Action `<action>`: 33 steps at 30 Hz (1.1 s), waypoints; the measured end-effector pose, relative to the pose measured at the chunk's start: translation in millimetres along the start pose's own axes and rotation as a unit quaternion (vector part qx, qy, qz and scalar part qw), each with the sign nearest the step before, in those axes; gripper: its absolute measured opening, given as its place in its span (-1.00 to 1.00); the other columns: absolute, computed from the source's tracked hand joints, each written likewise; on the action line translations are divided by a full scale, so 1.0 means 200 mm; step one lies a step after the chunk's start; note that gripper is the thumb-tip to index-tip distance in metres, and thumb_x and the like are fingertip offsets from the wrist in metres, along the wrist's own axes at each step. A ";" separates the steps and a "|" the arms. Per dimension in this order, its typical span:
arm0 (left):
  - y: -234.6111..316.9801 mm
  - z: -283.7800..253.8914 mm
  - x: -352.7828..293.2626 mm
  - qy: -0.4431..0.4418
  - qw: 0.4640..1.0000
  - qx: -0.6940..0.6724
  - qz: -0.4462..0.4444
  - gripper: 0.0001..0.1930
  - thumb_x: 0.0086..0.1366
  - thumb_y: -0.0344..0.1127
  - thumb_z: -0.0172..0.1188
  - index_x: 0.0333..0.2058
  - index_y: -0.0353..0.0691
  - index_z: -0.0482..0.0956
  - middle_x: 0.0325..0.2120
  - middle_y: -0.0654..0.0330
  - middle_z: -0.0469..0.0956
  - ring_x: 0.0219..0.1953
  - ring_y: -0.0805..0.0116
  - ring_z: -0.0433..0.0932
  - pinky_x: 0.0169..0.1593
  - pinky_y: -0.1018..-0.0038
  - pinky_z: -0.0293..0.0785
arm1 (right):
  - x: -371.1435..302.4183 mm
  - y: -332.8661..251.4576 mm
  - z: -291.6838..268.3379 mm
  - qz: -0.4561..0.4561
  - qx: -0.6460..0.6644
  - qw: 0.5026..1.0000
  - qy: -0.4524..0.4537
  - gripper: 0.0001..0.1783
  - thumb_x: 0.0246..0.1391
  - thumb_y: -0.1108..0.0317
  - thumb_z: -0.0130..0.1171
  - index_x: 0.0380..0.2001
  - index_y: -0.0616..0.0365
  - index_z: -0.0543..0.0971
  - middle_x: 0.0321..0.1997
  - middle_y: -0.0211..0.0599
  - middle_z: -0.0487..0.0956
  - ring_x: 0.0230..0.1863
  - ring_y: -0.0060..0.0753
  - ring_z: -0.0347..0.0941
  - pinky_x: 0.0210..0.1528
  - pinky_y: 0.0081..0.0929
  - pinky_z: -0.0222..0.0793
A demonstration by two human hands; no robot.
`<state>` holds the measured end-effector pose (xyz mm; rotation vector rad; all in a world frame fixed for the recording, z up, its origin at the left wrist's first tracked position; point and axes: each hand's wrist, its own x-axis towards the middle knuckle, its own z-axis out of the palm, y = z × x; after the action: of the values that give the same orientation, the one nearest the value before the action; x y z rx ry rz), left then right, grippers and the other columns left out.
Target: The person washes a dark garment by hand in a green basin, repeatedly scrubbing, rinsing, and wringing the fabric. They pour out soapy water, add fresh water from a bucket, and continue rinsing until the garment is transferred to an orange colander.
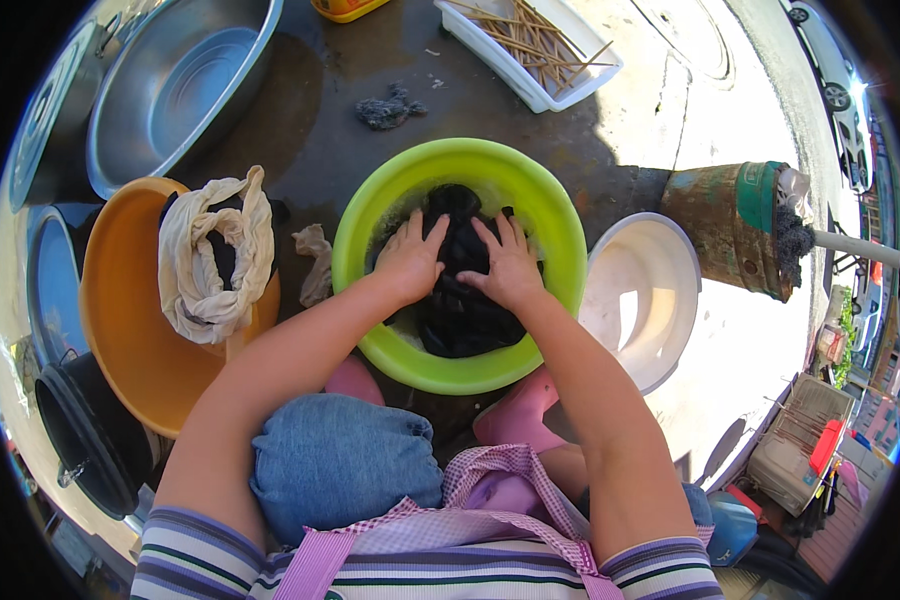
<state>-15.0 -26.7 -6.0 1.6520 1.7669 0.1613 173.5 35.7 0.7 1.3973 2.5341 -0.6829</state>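
A bright green basin (560, 225) stands on the ground in front of me, with wet black cloth (460, 310) bunched inside it. My left hand (410, 260) lies on the left part of the cloth, fingers spread. On its right part rests my right hand (508, 265), with the fingers apart and the thumb pointing inward. Both palms face down, and neither hand is closed round the cloth. A little suds shows along the basin's inner wall. The underside of each hand is hidden.
Left of me, an orange basin (120, 300) holds a twisted cream cloth (185, 270); a large metal basin (120, 130) stands behind. A white basin (670, 300) adjoins the green one at right. Beyond are a rusty bucket (710, 215) and a white tray (540, 95) of thin sticks.
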 end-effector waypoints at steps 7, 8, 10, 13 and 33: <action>-0.10 0.02 0.06 -0.094 0.990 -0.071 -0.081 -0.28 0.27 -0.16 0.18 0.34 -0.05 0.08 0.29 -0.22 0.04 0.29 -0.23 0.13 0.29 0.10 0.16 | 0.06 0.09 0.23 0.041 -0.104 0.992 -0.054 -0.18 -0.06 0.06 0.30 0.30 -0.21 0.25 0.43 -0.05 0.01 0.45 0.15 -0.16 0.36 0.08 0.03; -0.14 0.05 0.09 -0.071 0.985 -0.132 -0.081 -0.29 0.26 -0.13 0.20 0.32 -0.06 0.12 0.28 -0.22 0.06 0.29 -0.20 0.14 0.29 0.13 0.16 | 0.12 0.07 0.16 0.133 -0.027 0.991 -0.020 -0.20 -0.06 0.15 0.27 0.30 -0.17 0.25 0.39 -0.01 0.08 0.40 0.15 -0.05 0.32 0.05 0.09; -0.13 0.02 0.13 -0.044 0.929 -0.337 -0.144 -0.24 0.19 0.02 0.26 0.28 -0.15 0.22 0.29 -0.16 0.09 0.32 -0.08 0.13 0.29 0.15 0.14 | 0.19 -0.04 0.01 0.309 0.126 0.941 0.046 -0.23 -0.06 0.34 0.21 0.29 -0.10 0.26 0.31 0.07 0.22 0.30 0.14 0.18 0.23 0.01 0.22; -0.11 0.06 0.22 -0.009 0.695 -0.696 -0.181 -0.25 0.27 0.31 0.01 0.17 -0.25 0.37 0.12 0.05 0.38 0.16 0.13 0.37 0.22 0.22 0.28 | 0.16 -0.12 0.03 0.112 0.249 0.947 0.170 -0.26 -0.06 0.37 0.17 0.27 -0.03 0.27 0.16 0.07 0.35 0.14 0.20 0.33 0.16 -0.09 0.29; -0.20 0.11 0.14 0.170 0.647 -0.678 -0.304 -0.46 0.24 -0.22 0.25 0.13 -0.35 0.36 0.10 0.07 0.42 0.15 0.20 0.35 0.22 0.35 0.21 | -0.03 -0.12 0.14 -0.039 0.003 0.988 0.152 -0.27 -0.06 0.10 0.35 0.20 -0.05 0.35 0.28 0.00 0.25 0.25 0.13 0.21 0.20 -0.09 0.24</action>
<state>-33.7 -15.9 -54.0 -0.1014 1.5384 1.1880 155.3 7.9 -13.8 1.5146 2.8325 -0.5227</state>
